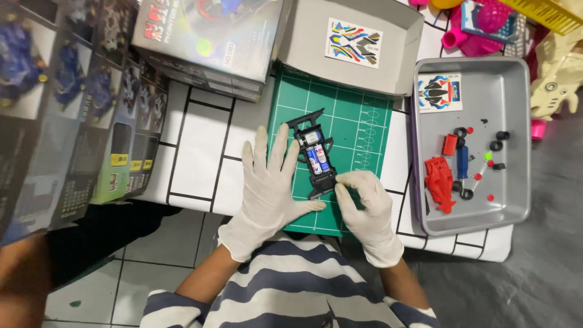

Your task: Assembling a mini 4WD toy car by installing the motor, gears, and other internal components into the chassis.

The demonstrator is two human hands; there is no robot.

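A black toy car chassis (317,152) with batteries in it lies on the green cutting mat (358,130). My left hand (272,188), in a white glove, lies flat and spread on the mat's left edge, fingers beside the chassis. My right hand (364,200), also gloved, pinches at the chassis's near end with thumb and fingertips; whether it holds a small part there is too small to tell.
A grey tray (516,140) at the right holds a red car body, small black wheels, red and blue parts and a sticker sheet. A grey box lid (388,73) with a sticker sheet sits behind the mat. Toy boxes (206,36) stand at the left and back.
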